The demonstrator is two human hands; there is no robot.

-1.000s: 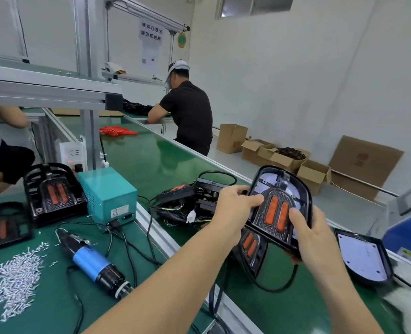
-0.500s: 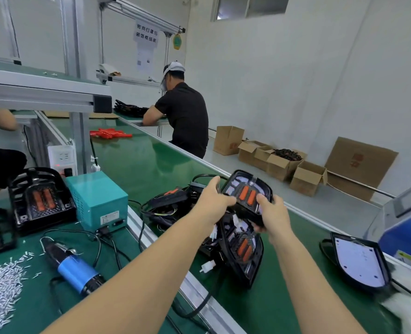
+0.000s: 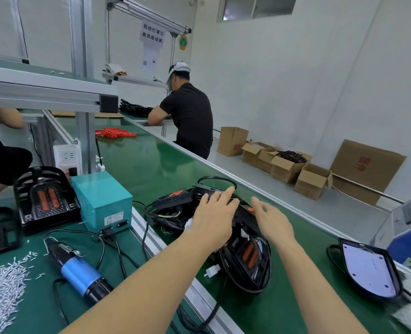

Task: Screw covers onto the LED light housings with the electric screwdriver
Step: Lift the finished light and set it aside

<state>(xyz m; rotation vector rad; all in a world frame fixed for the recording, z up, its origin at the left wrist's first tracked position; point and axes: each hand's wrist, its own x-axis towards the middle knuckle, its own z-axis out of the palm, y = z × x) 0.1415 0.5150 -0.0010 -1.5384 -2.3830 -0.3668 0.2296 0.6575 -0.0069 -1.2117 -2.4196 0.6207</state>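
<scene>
- Reaching over the conveyor belt (image 3: 151, 165), the left hand (image 3: 211, 220) and right hand (image 3: 273, 222) hover with fingers spread and holding nothing, above a heap of black LED light housings (image 3: 245, 259).
- Judging by the heap, several units look assembled; two more housings (image 3: 44, 198) wait on the worktop (image 3: 38, 307).
- The electric screwdriver (image 3: 78, 270), blue-banded and glossy black, lies unused beside loose silvery screws (image 3: 1, 288).
- Housings are hard moulded plastic, rounded, with orange lenses.
</scene>
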